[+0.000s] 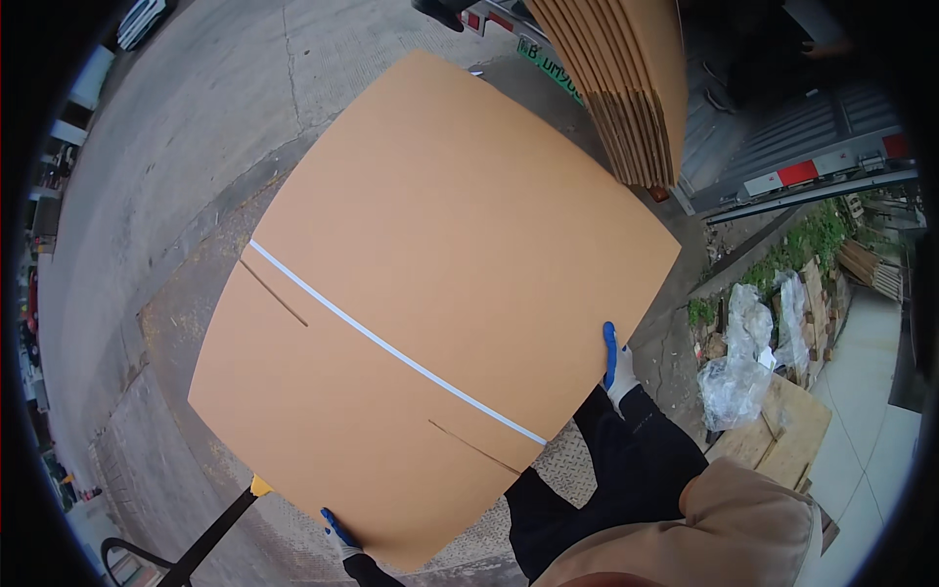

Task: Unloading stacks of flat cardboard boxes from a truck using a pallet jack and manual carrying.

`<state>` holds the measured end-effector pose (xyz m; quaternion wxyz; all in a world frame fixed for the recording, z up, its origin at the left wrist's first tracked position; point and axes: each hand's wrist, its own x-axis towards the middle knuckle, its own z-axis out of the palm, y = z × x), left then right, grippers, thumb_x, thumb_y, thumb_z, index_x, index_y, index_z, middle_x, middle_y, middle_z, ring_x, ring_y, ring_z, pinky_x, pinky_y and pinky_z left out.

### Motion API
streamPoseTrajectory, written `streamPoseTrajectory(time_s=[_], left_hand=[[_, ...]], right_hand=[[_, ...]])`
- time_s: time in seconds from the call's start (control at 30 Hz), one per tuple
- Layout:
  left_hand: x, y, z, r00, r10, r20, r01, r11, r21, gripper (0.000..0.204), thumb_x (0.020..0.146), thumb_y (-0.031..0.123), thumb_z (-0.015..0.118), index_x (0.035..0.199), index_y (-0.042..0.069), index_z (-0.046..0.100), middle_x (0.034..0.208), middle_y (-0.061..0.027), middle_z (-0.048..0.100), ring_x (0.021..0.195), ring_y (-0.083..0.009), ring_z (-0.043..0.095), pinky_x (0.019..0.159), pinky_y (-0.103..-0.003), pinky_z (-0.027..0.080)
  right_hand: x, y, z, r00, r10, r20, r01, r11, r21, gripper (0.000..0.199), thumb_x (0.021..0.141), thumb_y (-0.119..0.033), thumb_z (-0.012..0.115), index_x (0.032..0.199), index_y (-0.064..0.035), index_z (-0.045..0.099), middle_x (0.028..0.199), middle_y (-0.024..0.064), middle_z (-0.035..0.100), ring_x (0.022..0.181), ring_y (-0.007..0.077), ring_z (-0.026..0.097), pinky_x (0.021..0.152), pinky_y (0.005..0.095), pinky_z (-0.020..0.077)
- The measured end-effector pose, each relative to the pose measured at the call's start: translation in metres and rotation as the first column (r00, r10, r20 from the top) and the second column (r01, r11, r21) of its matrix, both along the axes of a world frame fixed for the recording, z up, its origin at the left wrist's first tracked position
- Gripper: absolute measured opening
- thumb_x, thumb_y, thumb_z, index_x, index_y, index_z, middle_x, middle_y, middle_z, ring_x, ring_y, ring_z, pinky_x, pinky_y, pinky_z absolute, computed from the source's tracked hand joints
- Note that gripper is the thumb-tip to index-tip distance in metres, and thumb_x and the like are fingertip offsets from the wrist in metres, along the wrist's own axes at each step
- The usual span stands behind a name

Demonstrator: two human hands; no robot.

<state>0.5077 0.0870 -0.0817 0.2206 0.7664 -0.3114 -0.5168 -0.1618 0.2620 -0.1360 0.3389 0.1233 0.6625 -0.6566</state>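
Over on the left, the left hand (338, 533) is gripping the cardboard sheet (430, 293) at its bottom edge, wrist low; the sheet is stretching between and beyond both hands, and steady, even support should be saving it from buckling; rightward, the right hand (619, 370) is clasping the side edge, blue thumb (610, 350) lying on top, other fingers hidden.

Two-tone work gloves (623, 371) cover the left hand (338, 531) and right hand (616, 362), blue on the fingers (610, 344) and pale grey toward the cuffs. Black sleeves (669, 436) run up to them. A plain tan upper garment (685, 538) drapes the body, above black trousers (538, 519).
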Motion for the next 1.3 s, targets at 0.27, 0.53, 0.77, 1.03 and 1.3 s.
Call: streamPoseTrajectory(time_s=[0.27,0.53,0.77,1.03,1.3], left_hand=[[-0.092,-0.001,-0.006,0.997,-0.053,-0.064,0.048,0.996,-0.076,0.067,0.100,0.052,0.043,0.137,-0.003,0.048,0.133,-0.0127,0.057,0.113,-0.0237,0.059,0.098,-0.036,0.049],[-0.255,-0.040,0.024,0.943,-0.154,0.296,0.193,0.975,-0.106,0.057,0.097,0.044,0.058,0.119,-0.009,0.061,0.109,-0.0133,0.068,0.092,-0.0198,0.064,0.082,-0.034,0.052],[-0.329,-0.049,-0.003,0.949,-0.170,0.266,0.223,0.957,-0.183,0.047,0.091,0.036,0.069,0.104,-0.009,0.067,0.094,-0.0112,0.070,0.079,-0.0167,0.064,0.073,-0.033,0.052],[-0.366,-0.095,-0.009,0.879,-0.371,0.300,0.415,0.905,-0.097,0.058,0.094,0.047,0.060,0.112,-0.007,0.061,0.101,-0.0140,0.067,0.087,-0.0227,0.063,0.084,-0.033,0.051],[-0.365,-0.111,-0.023,0.657,-0.183,-0.731,0.036,0.977,-0.212,0.068,0.101,0.057,0.031,0.148,0.007,0.034,0.148,-0.0133,0.041,0.132,-0.0291,0.043,0.110,-0.043,0.037]], right_hand=[[-0.101,-0.021,-0.001,0.998,-0.018,-0.063,0.018,1.000,0.000,0.059,0.095,-0.045,0.059,0.131,0.0019,0.051,0.122,0.0106,0.062,0.107,0.0176,0.063,0.090,0.0303,0.0525],[-0.228,-0.046,-0.002,0.990,-0.090,-0.113,0.084,0.995,-0.056,0.063,0.093,-0.047,0.062,0.132,0.0028,0.050,0.121,0.0115,0.062,0.105,0.0189,0.064,0.089,0.0310,0.0526],[-0.222,-0.044,-0.018,0.989,-0.126,0.084,0.145,0.947,-0.287,0.067,0.094,-0.047,0.061,0.138,0.0013,0.045,0.132,0.0129,0.056,0.115,0.0193,0.058,0.096,0.0298,0.0478],[-0.180,-0.046,-0.020,0.990,-0.130,-0.055,0.131,0.991,0.001,0.077,0.093,-0.053,0.059,0.141,0.0036,0.039,0.136,0.0150,0.052,0.122,0.0211,0.053,0.101,0.0304,0.0428],[-0.175,-0.055,-0.012,0.988,-0.140,0.064,0.148,0.980,-0.134,0.064,0.091,-0.041,0.068,0.134,0.0002,0.044,0.126,0.0107,0.058,0.114,0.0187,0.058,0.096,0.0301,0.0468]])
